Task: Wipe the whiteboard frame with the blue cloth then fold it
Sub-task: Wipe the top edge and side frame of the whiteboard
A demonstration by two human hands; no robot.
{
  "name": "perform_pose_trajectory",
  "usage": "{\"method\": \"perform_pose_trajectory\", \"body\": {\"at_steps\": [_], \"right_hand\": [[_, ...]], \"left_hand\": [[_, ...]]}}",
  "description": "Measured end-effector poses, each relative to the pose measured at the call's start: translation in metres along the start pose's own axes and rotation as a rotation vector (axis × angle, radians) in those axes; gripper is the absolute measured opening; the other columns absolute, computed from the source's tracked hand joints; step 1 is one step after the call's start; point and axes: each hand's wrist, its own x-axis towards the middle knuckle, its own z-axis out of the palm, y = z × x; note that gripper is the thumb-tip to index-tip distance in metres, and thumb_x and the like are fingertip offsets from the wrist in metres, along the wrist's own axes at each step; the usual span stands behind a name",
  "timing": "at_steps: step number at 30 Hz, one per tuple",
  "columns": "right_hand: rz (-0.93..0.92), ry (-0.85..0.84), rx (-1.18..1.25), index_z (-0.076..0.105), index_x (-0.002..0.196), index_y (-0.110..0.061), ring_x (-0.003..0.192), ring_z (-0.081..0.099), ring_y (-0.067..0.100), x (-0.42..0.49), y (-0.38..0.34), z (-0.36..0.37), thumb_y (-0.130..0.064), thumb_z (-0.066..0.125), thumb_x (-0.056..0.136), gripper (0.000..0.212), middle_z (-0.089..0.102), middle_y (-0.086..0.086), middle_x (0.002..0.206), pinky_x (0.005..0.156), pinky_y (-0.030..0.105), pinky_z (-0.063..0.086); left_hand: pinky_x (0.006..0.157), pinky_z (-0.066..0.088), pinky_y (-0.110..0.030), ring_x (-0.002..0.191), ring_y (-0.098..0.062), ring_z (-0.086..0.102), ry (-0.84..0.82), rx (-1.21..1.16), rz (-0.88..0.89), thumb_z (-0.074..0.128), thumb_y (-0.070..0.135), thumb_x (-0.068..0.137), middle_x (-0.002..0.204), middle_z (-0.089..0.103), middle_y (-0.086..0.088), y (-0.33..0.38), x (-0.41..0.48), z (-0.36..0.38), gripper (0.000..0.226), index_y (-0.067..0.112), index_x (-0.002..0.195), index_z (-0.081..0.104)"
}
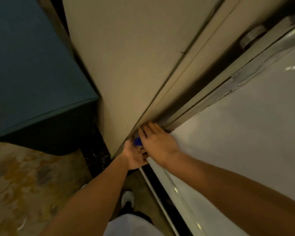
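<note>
Your left hand [134, 155] curls its fingers round the blue cloth [137, 142] — a little bit peeks out at 12 o'clock. Your right hand [157, 143], at 2 o'clock, lies flat — fingers straight — at the corner of the whiteboard frame [174, 189].

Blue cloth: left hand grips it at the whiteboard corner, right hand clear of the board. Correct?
No. Head view: the right hand rests flat on the whiteboard by that corner, not clear of it. The left hand does grip the blue cloth.
</note>
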Motion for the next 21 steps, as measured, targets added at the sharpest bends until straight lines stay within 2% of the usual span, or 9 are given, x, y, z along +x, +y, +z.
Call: {"method": "perform_pose_trajectory", "body": {"at_steps": [3, 5, 6, 9, 12, 14, 16, 19, 21], "right_hand": [[-0.105, 0.103, -0.12, 0.034, 0.147, -0.005, 0.146, 0.02, 0.039, -0.023, 0.009, -0.03, -0.013, 0.047, 0.095, 0.054, 0.032, 0.02, 0.155, 0.12, 0.049, 0.019], [-0.151, 0.14, -0.194, 0.053, 0.136, -0.003, 0.142, 0.031, 0.041, -0.035, 0.009, -0.025, -0.018, 0.054, 0.089, 0.049, 0.045, 0.02, 0.148, 0.116, 0.051, 0.029], [-0.164, 0.101, -0.221, 0.052, 0.138, -0.003, 0.143, 0.028, 0.041, -0.038, 0.008, -0.017, -0.023, 0.055, 0.089, 0.052, 0.043, 0.019, 0.15, 0.117, 0.052, 0.026], [-0.117, -0.204, -0.255, 0.021, 0.153, -0.006, 0.15, -0.003, 0.036, -0.029, 0.001, 0.016, -0.049, 0.032, 0.097, 0.072, 0.014, 0.017, 0.162, 0.121, 0.05, -0.005], [-0.058, -0.313, -0.281, 0.014, 0.153, -0.004, 0.149, -0.004, 0.039, -0.013, -0.009, 0.045, -0.069, 0.027, 0.09, 0.091, 0.016, 0.019, 0.161, 0.119, 0.052, -0.011], [-0.048, -0.298, -0.308, 0.014, 0.153, -0.004, 0.148, -0.003, 0.04, -0.006, -0.01, 0.048, -0.074, 0.028, 0.087, 0.098, 0.016, 0.018, 0.161, 0.117, 0.053, -0.017], [-0.029, -0.246, -0.337, 0.017, 0.153, -0.007, 0.148, -0.001, 0.039, -0.004, -0.003, 0.042, -0.077, 0.025, 0.086, 0.098, 0.016, 0.016, 0.161, 0.115, 0.053, -0.019], [0.016, -0.182, -0.389, 0.02, 0.153, -0.009, 0.149, -0.001, 0.038, -0.015, 0.012, 0.02, -0.078, 0.011, 0.085, 0.098, 0.015, 0.014, 0.162, 0.116, 0.054, -0.016], [0.086, -0.127, -0.44, 0.017, 0.154, -0.009, 0.149, -0.007, 0.037, -0.032, 0.023, 0.005, -0.081, 0.004, 0.082, 0.103, 0.011, 0.013, 0.163, 0.114, 0.056, -0.02]], "left_hand": [[0.077, 0.05, -0.039, 0.108, -0.032, 0.061, 0.032, 0.133, 0.014, 0.033, 0.067, 0.087, 0.117, 0.068, -0.012, 0.002, -0.012, 0.011, 0.069, 0.017, 0.121, 0.065], [0.077, 0.05, -0.039, 0.107, -0.031, 0.062, 0.028, 0.177, -0.002, 0.032, 0.069, 0.086, 0.119, 0.067, -0.011, 0.003, -0.015, 0.017, 0.07, 0.017, 0.118, 0.066], [0.08, 0.05, -0.04, 0.108, -0.03, 0.062, 0.03, 0.177, -0.006, 0.032, 0.069, 0.086, 0.119, 0.067, -0.011, 0.004, -0.014, 0.017, 0.069, 0.017, 0.116, 0.066], [0.078, 0.054, -0.038, 0.102, -0.029, 0.067, -0.01, 0.127, -0.012, 0.03, 0.07, 0.087, 0.108, 0.074, -0.009, 0.004, -0.004, 0.012, 0.07, 0.018, 0.107, 0.072], [0.064, 0.058, -0.034, 0.089, -0.024, 0.073, -0.092, 0.151, -0.018, 0.023, 0.071, 0.088, 0.101, 0.076, -0.006, 0.007, 0.002, 0.013, 0.076, 0.021, 0.095, 0.078], [0.065, 0.057, -0.034, 0.092, -0.024, 0.073, -0.088, 0.163, -0.007, 0.024, 0.071, 0.088, 0.105, 0.075, -0.005, 0.007, 0.004, 0.013, 0.072, 0.023, 0.102, 0.075], [0.072, 0.054, -0.04, 0.105, -0.027, 0.066, -0.058, 0.157, -0.007, 0.03, 0.072, 0.087, 0.116, 0.069, -0.007, 0.006, 0.003, 0.017, 0.065, 0.025, 0.114, 0.066], [0.078, 0.052, -0.045, 0.11, -0.031, 0.059, 0.013, 0.159, 0.021, 0.037, 0.067, 0.088, 0.122, 0.061, -0.009, 0.009, 0.005, 0.02, 0.058, 0.025, 0.123, 0.056], [0.089, 0.047, -0.048, 0.112, -0.032, 0.057, 0.04, 0.222, 0.018, 0.035, 0.065, 0.089, 0.123, 0.059, -0.009, 0.01, 0.003, 0.024, 0.058, 0.024, 0.125, 0.056]]}}
